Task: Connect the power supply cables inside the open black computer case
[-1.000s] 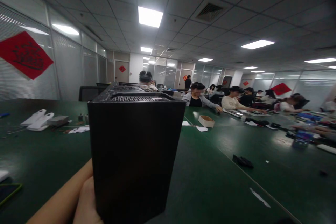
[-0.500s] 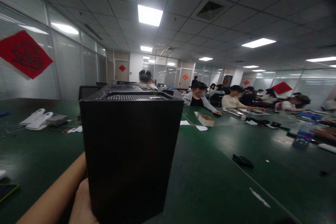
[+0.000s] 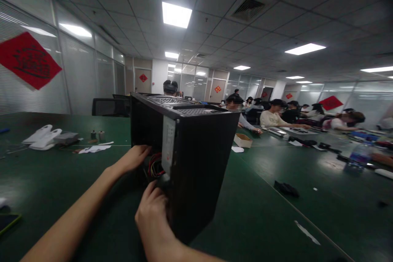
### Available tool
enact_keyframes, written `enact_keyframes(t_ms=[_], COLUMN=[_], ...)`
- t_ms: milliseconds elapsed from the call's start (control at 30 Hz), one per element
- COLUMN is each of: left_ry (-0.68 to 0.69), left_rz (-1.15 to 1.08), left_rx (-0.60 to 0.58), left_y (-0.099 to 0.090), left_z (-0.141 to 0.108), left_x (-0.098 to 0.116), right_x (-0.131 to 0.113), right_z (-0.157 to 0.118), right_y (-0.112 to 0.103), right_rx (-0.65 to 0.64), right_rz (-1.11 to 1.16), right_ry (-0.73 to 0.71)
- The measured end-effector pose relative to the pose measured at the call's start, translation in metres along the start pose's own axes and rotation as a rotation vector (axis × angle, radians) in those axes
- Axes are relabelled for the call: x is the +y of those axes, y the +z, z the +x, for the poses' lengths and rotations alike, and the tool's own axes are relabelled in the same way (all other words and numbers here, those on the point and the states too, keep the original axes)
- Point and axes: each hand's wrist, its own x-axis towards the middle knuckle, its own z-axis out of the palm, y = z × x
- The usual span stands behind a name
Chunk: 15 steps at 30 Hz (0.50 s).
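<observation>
A black computer case stands upright on the green table, its open left side showing a metal power supply unit and a bundle of red, yellow and black cables. My left hand reaches to the open side, fingertips at the inner edge by the cables. Nearer to me, my right hand is closed on the lower near edge of the case, below the power supply; its fingertips are partly hidden.
White plastic pieces, a grey block and paper scraps lie at the left. To the right are a cardboard box, a black cloth-like item and a water bottle. Several people sit farther back.
The case has turned and shifted right, so its open side with power supply and cables now shows. Both hands have come into clearer view along that side.
</observation>
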Motion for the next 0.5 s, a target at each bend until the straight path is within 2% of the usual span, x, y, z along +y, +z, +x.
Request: enact_keyframes(t_ms=[67,100,200,300,400,500], left_ry=[0.06,0.104,0.235,0.268,0.262,0.277], left_rz=[0.075,0.13,0.285,0.391,0.462,0.486], left_rx=[-0.031,-0.04,-0.042,0.009,0.065,0.039], left_y=[0.005,0.007,0.019,0.033,0.048,0.057], left_z=[0.0,-0.001,-0.001,0.0,-0.001,-0.005], left_x=[0.003,0.005,0.019,0.037,0.056,0.073], right_x=[0.019,0.031,0.079,0.139,0.194,0.231], right_z=[-0.008,-0.013,-0.033,-0.048,-0.055,-0.058], right_y=[-0.001,-0.004,-0.017,-0.026,-0.026,-0.023], right_rx=[-0.017,-0.016,0.035,0.084,0.032,-0.009], right_rz=[-0.121,-0.191,-0.349,-0.421,-0.427,-0.408], right_ry=[0.157,0.19,0.111,0.069,0.087,0.109])
